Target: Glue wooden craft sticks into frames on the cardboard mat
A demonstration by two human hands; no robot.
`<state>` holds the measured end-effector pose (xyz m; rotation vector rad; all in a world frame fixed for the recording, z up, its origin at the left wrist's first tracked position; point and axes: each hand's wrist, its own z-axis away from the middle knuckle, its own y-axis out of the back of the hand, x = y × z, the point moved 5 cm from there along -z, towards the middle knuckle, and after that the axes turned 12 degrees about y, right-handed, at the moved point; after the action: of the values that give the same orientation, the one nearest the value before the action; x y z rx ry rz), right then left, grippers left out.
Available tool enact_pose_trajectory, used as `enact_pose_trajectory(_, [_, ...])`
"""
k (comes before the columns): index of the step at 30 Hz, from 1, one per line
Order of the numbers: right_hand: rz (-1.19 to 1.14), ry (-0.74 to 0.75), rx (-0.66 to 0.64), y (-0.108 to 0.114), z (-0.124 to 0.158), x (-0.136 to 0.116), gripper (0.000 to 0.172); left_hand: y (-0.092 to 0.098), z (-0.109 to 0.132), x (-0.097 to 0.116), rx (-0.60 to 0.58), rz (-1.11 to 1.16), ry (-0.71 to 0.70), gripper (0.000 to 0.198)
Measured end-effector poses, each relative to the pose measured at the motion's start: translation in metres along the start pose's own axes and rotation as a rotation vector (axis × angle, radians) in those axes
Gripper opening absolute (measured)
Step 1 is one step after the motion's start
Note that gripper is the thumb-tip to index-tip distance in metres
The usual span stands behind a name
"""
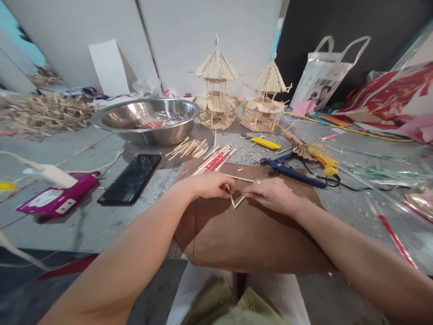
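Observation:
Over a brown sheet [250, 239] on the table, both hands pinch a frame of thin wooden sticks [239, 202]. Two of its sticks meet in a V that points toward me, and another stick runs across behind the hands. My left hand [214, 185] is closed on the left stick of the V. Thumb and fingers of my right hand [270, 195] are closed on the right stick. The fingers hide part of the frame. Just beyond my left hand lie chopsticks in red and white paper sleeves [216, 160], with short loose sticks [189, 148] beside them.
Two stick-built pagodas [217, 106] stand at the back beside a steel basin [145, 122]. Blue pliers [292, 171], a yellow cutter [266, 143] and a yellow glue gun [323, 160] lie to the right. A phone [130, 179] and a purple power strip [59, 194] are left.

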<state>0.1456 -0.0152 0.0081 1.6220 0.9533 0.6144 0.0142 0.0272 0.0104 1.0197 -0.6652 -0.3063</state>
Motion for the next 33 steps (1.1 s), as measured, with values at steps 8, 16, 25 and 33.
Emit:
enact_pose_trajectory(8, [-0.01,-0.377,-0.013,0.023,0.026,0.047,0.027,0.001,0.001,0.0,-0.013,0.0,0.001,0.014])
enact_pose_trajectory(16, [0.048,-0.397,-0.228,0.009,0.025,0.047,0.026,0.001,0.0,-0.001,-0.011,0.014,0.005,0.014])
enact_pose_trajectory(25, [0.078,-0.419,-0.21,0.008,0.024,0.048,0.026,0.001,-0.001,-0.002,0.008,0.032,-0.007,0.013])
enact_pose_trajectory(33, [0.06,-0.435,-0.165,0.006,0.023,0.048,0.025,0.001,-0.002,-0.002,0.024,0.011,-0.003,0.014])
